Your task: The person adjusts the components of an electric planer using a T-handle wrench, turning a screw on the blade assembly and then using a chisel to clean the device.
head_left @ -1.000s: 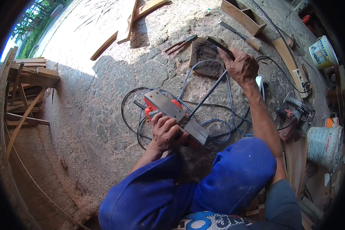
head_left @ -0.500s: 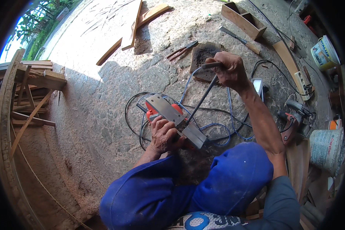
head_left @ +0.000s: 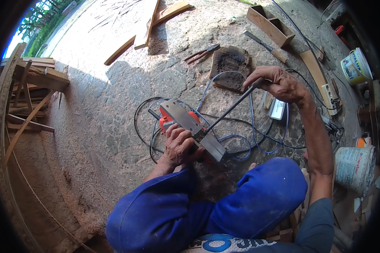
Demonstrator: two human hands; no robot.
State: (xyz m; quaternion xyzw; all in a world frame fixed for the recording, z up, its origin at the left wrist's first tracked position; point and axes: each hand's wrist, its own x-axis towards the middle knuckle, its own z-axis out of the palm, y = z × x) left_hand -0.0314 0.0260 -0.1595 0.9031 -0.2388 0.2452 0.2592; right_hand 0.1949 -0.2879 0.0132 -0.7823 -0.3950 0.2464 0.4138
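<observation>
An upturned red power planer (head_left: 164, 112) lies before me, its silver sole (head_left: 181, 116) facing up. My left hand (head_left: 177, 145) is closed around its near side. My right hand (head_left: 278, 84) grips the top of a long dark metal rod wrench (head_left: 228, 114), whose lower end meets the middle of the planer. Black and blue cords (head_left: 247, 137) loop on the ground around the tool. A small white case (head_left: 276, 110) lies just below my right hand.
Chisel (head_left: 274, 52), pincers (head_left: 202, 54), charred block (head_left: 228, 63) and wooden box (head_left: 270, 27) lie beyond. Timber stacks (head_left: 42, 80) stand left, loose boards (head_left: 126, 48) at the back. Buckets (head_left: 354, 168), a power strip (head_left: 331, 99) and a board (head_left: 312, 67) are at right.
My right hand and the wrench's top have swung rightward and lower, the hand's hold shifting at the top, uncovering more of the white case. My left hand stays on the planer.
</observation>
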